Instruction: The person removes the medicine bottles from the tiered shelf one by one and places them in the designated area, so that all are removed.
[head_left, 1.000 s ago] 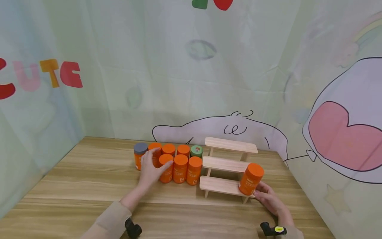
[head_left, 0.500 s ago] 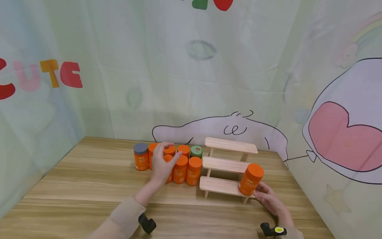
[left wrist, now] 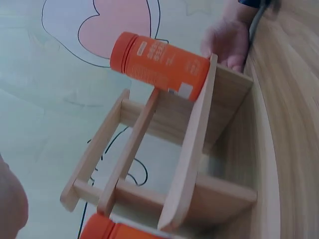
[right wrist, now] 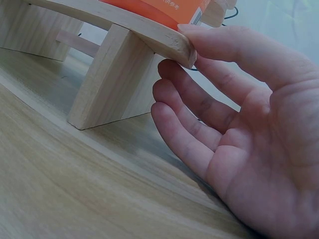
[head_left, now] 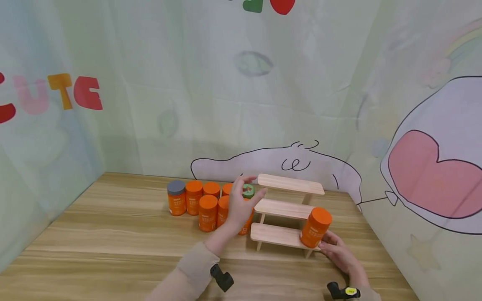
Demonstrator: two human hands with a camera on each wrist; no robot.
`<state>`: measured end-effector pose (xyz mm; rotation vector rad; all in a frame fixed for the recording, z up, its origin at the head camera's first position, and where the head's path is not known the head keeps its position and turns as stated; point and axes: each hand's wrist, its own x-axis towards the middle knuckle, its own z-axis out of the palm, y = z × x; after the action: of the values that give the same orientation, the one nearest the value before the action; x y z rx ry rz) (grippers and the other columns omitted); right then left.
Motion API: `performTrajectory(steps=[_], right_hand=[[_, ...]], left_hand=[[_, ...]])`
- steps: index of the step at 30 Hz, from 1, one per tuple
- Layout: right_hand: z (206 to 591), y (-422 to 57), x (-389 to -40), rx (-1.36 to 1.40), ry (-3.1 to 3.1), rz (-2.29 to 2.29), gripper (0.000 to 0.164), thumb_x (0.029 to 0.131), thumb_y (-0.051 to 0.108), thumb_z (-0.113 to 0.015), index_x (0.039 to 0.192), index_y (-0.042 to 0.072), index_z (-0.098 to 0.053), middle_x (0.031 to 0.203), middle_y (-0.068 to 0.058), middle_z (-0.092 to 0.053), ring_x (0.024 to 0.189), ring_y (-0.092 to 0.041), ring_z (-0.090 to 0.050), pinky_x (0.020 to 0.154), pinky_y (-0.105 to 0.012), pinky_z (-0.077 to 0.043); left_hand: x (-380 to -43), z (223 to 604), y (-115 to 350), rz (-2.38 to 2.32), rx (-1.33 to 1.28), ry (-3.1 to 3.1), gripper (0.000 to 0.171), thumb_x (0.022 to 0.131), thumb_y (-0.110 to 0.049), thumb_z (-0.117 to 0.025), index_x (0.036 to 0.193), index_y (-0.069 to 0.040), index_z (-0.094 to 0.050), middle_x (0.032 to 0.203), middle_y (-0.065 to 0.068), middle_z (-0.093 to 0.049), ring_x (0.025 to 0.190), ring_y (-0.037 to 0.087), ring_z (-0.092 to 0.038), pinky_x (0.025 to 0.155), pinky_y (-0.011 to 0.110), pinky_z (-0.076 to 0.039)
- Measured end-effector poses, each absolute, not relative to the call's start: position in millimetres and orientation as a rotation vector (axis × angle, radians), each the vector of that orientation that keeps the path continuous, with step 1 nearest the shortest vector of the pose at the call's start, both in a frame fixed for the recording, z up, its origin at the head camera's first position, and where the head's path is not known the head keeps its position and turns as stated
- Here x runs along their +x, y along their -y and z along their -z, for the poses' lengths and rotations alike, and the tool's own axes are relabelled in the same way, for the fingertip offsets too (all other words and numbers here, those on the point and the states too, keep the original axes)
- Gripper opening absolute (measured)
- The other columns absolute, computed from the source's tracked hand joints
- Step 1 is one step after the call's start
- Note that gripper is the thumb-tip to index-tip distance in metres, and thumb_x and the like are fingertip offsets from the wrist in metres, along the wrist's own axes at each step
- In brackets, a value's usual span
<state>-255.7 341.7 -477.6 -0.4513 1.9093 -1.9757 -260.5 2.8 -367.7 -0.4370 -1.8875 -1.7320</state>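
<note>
A three-step wooden display stand (head_left: 280, 235) stands on the table, and an orange jar (head_left: 315, 228) sits upright at the right end of its lowest step. My right hand (head_left: 340, 253) grips that step's end, thumb on top beside the jar and fingers below, as the right wrist view (right wrist: 249, 114) shows. Over the right side of a group of orange jars (head_left: 208, 213) hovers my left hand (head_left: 239, 209), thumb and fingers apart, holding nothing. It partly hides a green-lidded jar (head_left: 248, 190) and the jars around it.
A grey-lidded orange jar (head_left: 176, 197) marks the left end of the back row. The wood-grain table (head_left: 113, 242) meets a printed cloth backdrop (head_left: 169, 117) behind and at the sides. Dark wrist cameras sit on both sleeves.
My left hand has moved rightward across the jars, from the left end of the group to its right end beside the stand. My right hand and the jar on the step stay in place.
</note>
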Motion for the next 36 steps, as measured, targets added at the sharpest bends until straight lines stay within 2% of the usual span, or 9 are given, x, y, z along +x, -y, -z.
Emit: performTrajectory(steps=[3,6,13,19,24,30,36], right_hand=[[477,-342,-255,-0.456,-1.905,1.979,0.04,0.098,0.005,-0.047,0.118,0.039,-0.054,0.12,0.017,-0.059,0.112,0.0,-0.056,0.096,-0.019,-0.047],[478,-342,-255,-0.502,-1.878,1.986,0.042,0.098,0.004,-0.046,0.119,0.038,-0.055,0.121,0.016,-0.059,0.112,0.0,-0.056,0.096,-0.019,-0.047],[479,-343,-255,-0.541,-1.86,1.997,0.042,0.098,0.002,-0.045,0.12,0.036,-0.056,0.121,0.015,-0.059,0.112,-0.001,-0.057,0.096,-0.019,-0.048],[479,-342,-256,-0.526,-1.864,1.989,0.04,0.098,0.003,-0.044,0.12,0.036,-0.054,0.121,0.014,-0.058,0.113,-0.002,-0.057,0.097,-0.02,-0.048],[477,-343,-256,-0.518,-1.868,1.978,0.04,0.099,0.006,-0.044,0.12,0.038,-0.054,0.122,0.015,-0.058,0.113,-0.002,-0.057,0.097,-0.018,-0.047],[477,-343,-256,-0.533,-1.834,1.992,0.043,0.099,0.004,-0.041,0.122,0.038,-0.054,0.122,0.015,-0.059,0.113,-0.001,-0.057,0.098,-0.017,-0.046],[478,-343,-256,-0.56,-1.813,2.01,0.047,0.099,0.002,-0.041,0.122,0.039,-0.058,0.122,0.019,-0.06,0.111,0.0,-0.057,0.097,-0.018,-0.047]], left_hand=[[-262,365,-17,1.762,-0.487,1.895,0.059,0.086,-0.043,-0.072,0.125,-0.001,-0.058,0.123,0.016,-0.059,0.115,0.031,-0.05,0.094,0.045,-0.042],[-260,362,-30,1.81,-0.546,1.934,0.065,0.085,-0.048,-0.071,0.13,-0.005,-0.055,0.13,0.015,-0.058,0.12,0.028,-0.049,0.1,0.045,-0.041],[-257,365,-61,1.916,-0.691,2.064,0.072,0.086,-0.035,-0.075,0.144,-0.006,-0.043,0.145,0.009,-0.051,0.132,0.026,-0.046,0.109,0.046,-0.04],[-257,380,-82,1.974,-0.767,2.209,0.078,0.084,-0.025,-0.078,0.149,-0.01,-0.037,0.15,0.007,-0.047,0.137,0.023,-0.044,0.112,0.041,-0.04],[-258,388,-98,1.984,-0.866,2.258,0.081,0.082,-0.017,-0.08,0.15,-0.01,-0.037,0.149,0.012,-0.047,0.137,0.024,-0.045,0.111,0.036,-0.041],[-255,392,-112,1.972,-0.893,2.314,0.082,0.079,-0.018,-0.082,0.149,-0.014,-0.04,0.146,0.007,-0.051,0.131,0.021,-0.052,0.107,0.031,-0.044],[-252,396,-121,1.907,-0.916,2.339,0.08,0.08,-0.016,-0.082,0.148,-0.011,-0.041,0.142,0.007,-0.054,0.124,0.018,-0.056,0.104,0.027,-0.045]])
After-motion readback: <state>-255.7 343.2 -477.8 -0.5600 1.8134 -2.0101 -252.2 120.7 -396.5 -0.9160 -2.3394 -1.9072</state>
